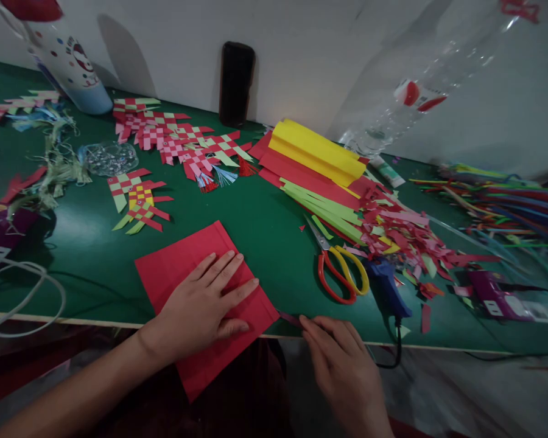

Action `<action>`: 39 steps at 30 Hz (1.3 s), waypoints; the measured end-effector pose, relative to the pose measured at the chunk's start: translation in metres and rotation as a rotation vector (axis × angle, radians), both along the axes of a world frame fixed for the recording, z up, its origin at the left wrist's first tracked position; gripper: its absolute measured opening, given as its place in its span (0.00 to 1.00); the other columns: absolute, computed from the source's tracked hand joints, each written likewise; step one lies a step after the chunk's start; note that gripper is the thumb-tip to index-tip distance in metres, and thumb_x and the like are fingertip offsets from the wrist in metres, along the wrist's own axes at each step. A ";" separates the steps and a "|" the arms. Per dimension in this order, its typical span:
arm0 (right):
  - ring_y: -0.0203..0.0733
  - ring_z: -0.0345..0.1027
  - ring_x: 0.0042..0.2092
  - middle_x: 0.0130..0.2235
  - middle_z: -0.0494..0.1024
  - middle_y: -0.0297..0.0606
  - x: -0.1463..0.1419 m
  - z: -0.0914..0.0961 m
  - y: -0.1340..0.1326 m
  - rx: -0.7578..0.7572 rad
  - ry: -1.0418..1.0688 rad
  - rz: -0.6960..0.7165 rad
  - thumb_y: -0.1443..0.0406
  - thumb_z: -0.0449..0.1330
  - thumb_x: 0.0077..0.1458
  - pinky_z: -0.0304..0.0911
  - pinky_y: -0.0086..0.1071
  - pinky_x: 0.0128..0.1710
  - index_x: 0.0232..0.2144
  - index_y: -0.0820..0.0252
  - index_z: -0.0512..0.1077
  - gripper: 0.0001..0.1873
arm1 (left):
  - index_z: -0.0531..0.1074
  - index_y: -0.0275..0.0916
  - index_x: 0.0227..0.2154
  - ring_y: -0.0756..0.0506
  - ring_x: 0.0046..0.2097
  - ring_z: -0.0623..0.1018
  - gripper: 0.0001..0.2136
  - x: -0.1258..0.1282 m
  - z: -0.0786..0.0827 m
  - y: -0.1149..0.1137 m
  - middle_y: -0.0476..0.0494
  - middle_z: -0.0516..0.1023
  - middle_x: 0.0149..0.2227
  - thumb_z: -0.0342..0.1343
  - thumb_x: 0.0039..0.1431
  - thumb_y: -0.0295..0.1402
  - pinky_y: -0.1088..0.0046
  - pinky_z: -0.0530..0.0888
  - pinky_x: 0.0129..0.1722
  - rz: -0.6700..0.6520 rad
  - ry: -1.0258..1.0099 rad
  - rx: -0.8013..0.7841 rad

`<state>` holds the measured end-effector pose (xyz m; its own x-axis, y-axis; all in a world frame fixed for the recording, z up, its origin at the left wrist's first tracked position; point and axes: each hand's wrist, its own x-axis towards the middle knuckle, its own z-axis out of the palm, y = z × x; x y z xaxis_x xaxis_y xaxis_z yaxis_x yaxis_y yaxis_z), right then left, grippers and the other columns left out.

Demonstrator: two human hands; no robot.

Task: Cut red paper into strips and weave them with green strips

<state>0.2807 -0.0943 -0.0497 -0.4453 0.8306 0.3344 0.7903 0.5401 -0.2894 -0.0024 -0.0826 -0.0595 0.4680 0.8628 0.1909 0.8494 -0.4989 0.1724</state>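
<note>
A folded red sheet of paper (pixel 164 277) lies on the green table, one corner jutting past the front edge. My left hand (pixel 205 298) rests flat on it with the fingers spread. Just right of the paper, my right hand (pixel 342 359) is closed around a thin, dark purplish blade-like tool (pixel 291 318). The tool's tip is by the paper's right corner; its handle is hidden in my fingers. Scissors (pixel 342 267) with one red and one yellow handle lie beyond my right hand, beside a blue glue gun (pixel 388 286).
Woven paper fish (pixel 164 137) lie at the back left, near a water bottle (pixel 68 61). A phone (pixel 236 85) leans on the wall. Yellow paper (pixel 315 149), paper scraps (pixel 402 225) and a clear plastic bottle (pixel 420 94) are on the right. The table's front edge (pixel 438 348) runs below.
</note>
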 end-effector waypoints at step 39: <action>0.40 0.70 0.38 0.37 0.76 0.40 -0.009 -0.001 0.011 0.026 0.015 0.037 0.68 0.57 0.61 0.68 0.34 0.38 0.45 0.57 0.77 0.12 | 0.61 0.52 0.62 0.37 0.68 0.58 0.30 0.000 0.000 0.000 0.39 0.57 0.68 0.47 0.61 0.57 0.54 0.53 0.66 -0.003 -0.006 -0.005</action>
<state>0.2714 -0.0833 -0.0504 -0.4703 0.8046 0.3625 0.7651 0.5765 -0.2868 -0.0021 -0.0825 -0.0596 0.4691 0.8626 0.1893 0.8470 -0.5002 0.1800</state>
